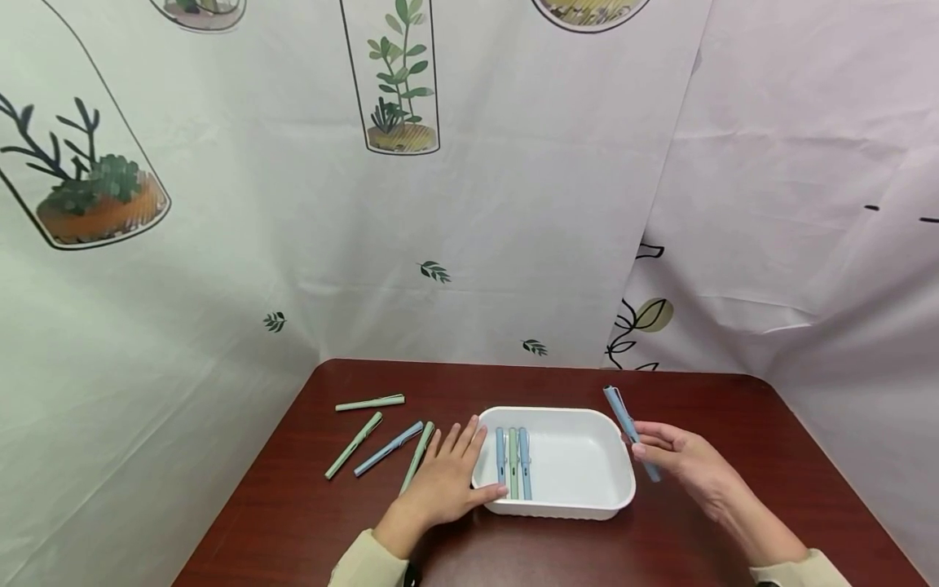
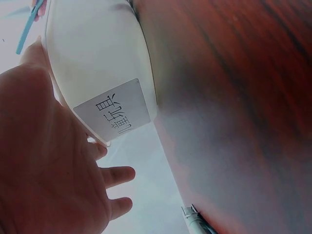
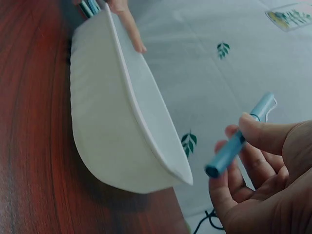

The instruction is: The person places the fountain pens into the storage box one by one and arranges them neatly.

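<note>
In the head view my right hand [image 1: 685, 465] pinches a blue pen [image 1: 623, 416] between thumb and fingers, just beyond the right end of the white plastic box [image 1: 587, 512]. The right wrist view shows the same pen [image 3: 236, 144] with its clip at the far end. My left hand [image 1: 443, 481] lies with spread, straight fingers on the box's left rim, its thumb over the front corner. Inside the box, by the left wall, a blue pen [image 1: 500, 452], a green pen [image 1: 513, 469] and another blue pen [image 1: 525, 465] stand in a row.
Left of the box lie a blue pen [image 1: 389, 449] and green pens, one at the back [image 1: 370, 403], one slanted [image 1: 354, 445] and one [image 1: 418, 456] partly behind my left hand. The dark red table [image 1: 293, 522] meets a patterned white cloth [image 1: 513, 244] behind.
</note>
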Motion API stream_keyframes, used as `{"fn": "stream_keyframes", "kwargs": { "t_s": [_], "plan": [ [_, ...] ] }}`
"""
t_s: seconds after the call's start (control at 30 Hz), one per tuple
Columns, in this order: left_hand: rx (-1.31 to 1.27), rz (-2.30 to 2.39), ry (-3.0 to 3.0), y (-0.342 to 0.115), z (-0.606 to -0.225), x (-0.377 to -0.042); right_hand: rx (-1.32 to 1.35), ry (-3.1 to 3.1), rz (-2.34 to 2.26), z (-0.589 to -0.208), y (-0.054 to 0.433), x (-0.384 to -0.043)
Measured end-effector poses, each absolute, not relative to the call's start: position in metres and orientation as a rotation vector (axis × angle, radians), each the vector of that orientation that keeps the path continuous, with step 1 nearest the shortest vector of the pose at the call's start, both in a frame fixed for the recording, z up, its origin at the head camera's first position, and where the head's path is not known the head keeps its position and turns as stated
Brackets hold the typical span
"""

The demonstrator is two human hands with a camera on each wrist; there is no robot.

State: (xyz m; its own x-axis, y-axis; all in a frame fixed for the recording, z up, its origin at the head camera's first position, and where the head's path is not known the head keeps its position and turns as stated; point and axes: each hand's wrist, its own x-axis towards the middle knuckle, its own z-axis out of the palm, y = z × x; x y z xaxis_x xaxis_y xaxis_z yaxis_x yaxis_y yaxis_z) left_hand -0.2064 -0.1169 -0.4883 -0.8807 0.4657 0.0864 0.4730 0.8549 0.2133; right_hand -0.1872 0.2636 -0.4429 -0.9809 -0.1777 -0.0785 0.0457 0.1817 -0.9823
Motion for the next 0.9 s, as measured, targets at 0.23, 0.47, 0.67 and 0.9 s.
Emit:
{"fn": "stream_keyframes", "kwargs": {
  "t_s": [0.23,0.47,0.67,0.9],
  "plan": [
    [-0.754,-0.354,-2.997,-0.116,-0.488,-0.207,-0.186,2.191,-1.900,-0.444,0.251,-0.188],
    [-0.747,-0.364,-3.008,-0.116,-0.490,-0.207,-0.135,2.106,-1.951,-0.447,0.237,-0.190],
    [-0.747,-0.364,-3.008,-0.116,-0.490,-0.207,-0.062,2.077,-1.944,-0.449,0.226,-0.193],
    [-0.754,-0.357,-3.001,-0.117,-0.490,-0.207,-0.028,2.043,-1.924,-0.450,0.216,-0.196]
  ]
}}
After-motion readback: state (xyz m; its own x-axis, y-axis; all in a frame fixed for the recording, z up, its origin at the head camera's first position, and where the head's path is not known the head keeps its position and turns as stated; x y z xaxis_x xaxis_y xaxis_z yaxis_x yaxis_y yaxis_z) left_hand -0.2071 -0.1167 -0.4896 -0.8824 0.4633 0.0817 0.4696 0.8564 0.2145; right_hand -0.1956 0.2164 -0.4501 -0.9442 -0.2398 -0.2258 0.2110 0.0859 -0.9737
